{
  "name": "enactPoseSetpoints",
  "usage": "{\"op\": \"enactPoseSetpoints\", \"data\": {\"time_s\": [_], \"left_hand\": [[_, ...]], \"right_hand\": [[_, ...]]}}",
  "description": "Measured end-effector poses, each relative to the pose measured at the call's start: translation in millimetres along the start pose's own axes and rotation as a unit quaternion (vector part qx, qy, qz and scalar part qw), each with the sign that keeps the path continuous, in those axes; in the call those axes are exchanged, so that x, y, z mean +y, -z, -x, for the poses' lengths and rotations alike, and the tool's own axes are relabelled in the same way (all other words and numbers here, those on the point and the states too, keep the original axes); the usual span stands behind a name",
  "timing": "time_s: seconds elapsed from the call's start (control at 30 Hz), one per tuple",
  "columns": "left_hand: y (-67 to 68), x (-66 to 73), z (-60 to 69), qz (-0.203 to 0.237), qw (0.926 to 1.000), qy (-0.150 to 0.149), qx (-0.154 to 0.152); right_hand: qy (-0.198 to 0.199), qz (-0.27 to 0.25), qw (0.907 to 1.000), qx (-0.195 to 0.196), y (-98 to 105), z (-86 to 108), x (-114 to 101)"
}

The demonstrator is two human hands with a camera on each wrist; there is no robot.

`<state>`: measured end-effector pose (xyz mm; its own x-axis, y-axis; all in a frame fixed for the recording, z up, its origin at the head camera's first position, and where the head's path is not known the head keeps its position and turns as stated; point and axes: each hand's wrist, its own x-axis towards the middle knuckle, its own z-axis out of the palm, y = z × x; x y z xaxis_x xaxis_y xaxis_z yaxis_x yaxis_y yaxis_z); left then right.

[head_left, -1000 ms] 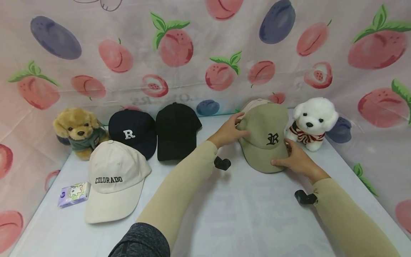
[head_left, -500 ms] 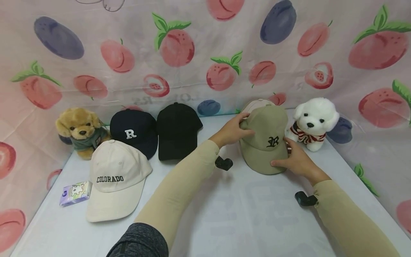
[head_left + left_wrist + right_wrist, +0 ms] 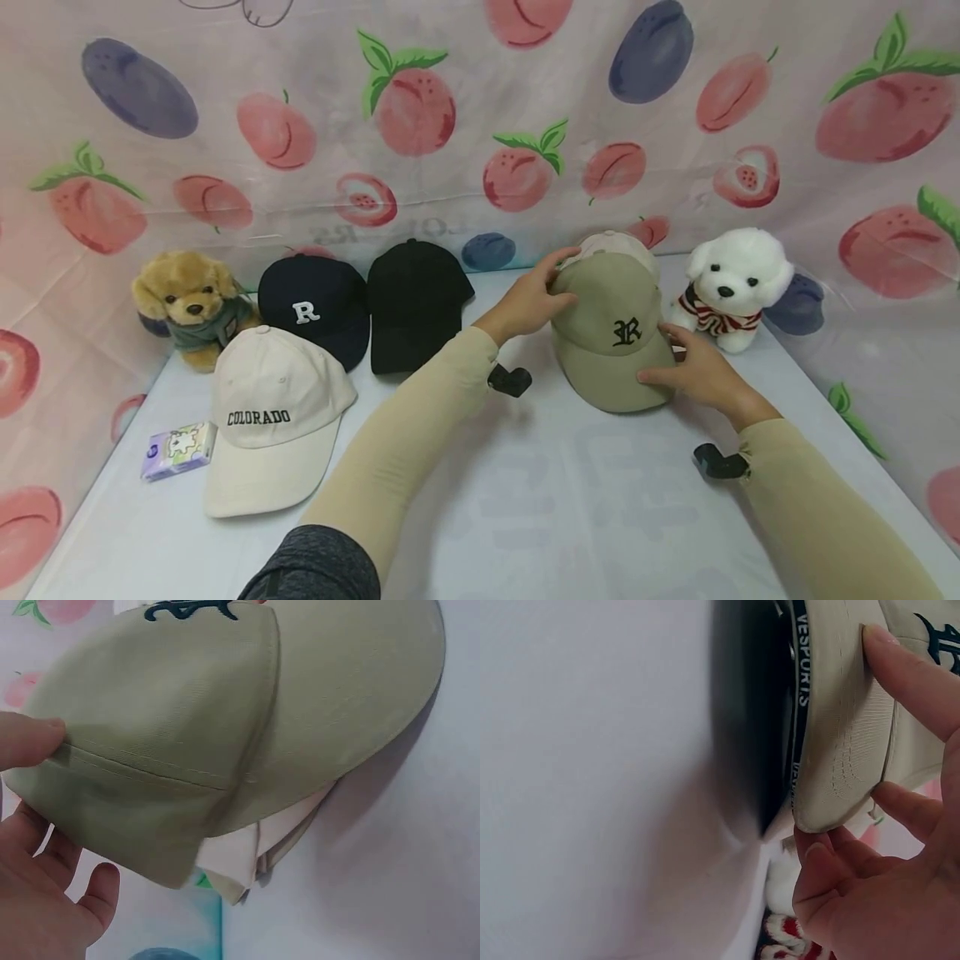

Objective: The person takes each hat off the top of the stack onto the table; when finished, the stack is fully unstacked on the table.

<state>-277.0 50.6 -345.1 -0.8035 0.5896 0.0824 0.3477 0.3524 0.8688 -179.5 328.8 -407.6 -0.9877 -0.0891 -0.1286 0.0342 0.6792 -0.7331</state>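
"Olive-beige cloth baseball cap with a black gothic letter (image 3: pixel 600 325): have you got it?"

"I have, by both sides. My right hand (image 3: pixel 705 375) pinches the brim's edge, thumb on top, fingers underneath. My left hand (image 3: pixel 525 300) spans the crown's other edge, thumb on the cloth and fingertips going behind it. That pinch is fairly wide; how hard it presses I can't tell."

"Where is the cap?"

"Over the back right part of the white-covered table (image 3: pixel 562 517), crown up, brim sloping towards me, in front of a pale cream cloth cap (image 3: pixel 615 242) that shows above it. Whether those two touch, I can't tell."

"And around it?"

"Just beyond my right hand, a fluffy white plush dog (image 3: pixel 742 271) in red-and-white stripes. On my left, a plain black cap (image 3: pixel 412 308), then a navy cap with a white R (image 3: pixel 322 296). In front of that, a cream cap lettered COLORADO (image 3: pixel 262 383), between a small purple-and-green packet (image 3: pixel 178 452) and a golden-brown plush dog (image 3: pixel 191 292) in a grey-green top."
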Motion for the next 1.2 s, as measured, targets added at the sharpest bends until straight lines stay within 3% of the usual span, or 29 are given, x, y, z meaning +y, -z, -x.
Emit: {"op": "enactPoseSetpoints", "data": {"time_s": [0.23,0.4,0.63,0.87,1.2], "left_hand": [[12.2,5.1,10.0,-0.016,0.9997,-0.015,0.006],[24.0,10.6,19.1,-0.011,0.9997,-0.024,0.000],[39.9,11.7,32.3,-0.004,0.9988,-0.049,0.004],[54.1,9.5,50.5,-0.016,0.9985,-0.050,0.018],[73.0,8.9,75.4,-0.047,0.9976,-0.030,0.041]], "right_hand": [[0.019,0.016,0.9997,-0.007,0.1,3.5,-11.6],[0.011,0.015,0.9996,-0.020,-0.7,7.0,-23.0],[0.033,0.011,0.9988,-0.035,-4.9,9.8,-37.6],[0.036,-0.004,0.9981,-0.050,-14.5,12.3,-49.5],[0.081,-0.016,0.9950,-0.057,-30.7,11.0,-64.4]]}}
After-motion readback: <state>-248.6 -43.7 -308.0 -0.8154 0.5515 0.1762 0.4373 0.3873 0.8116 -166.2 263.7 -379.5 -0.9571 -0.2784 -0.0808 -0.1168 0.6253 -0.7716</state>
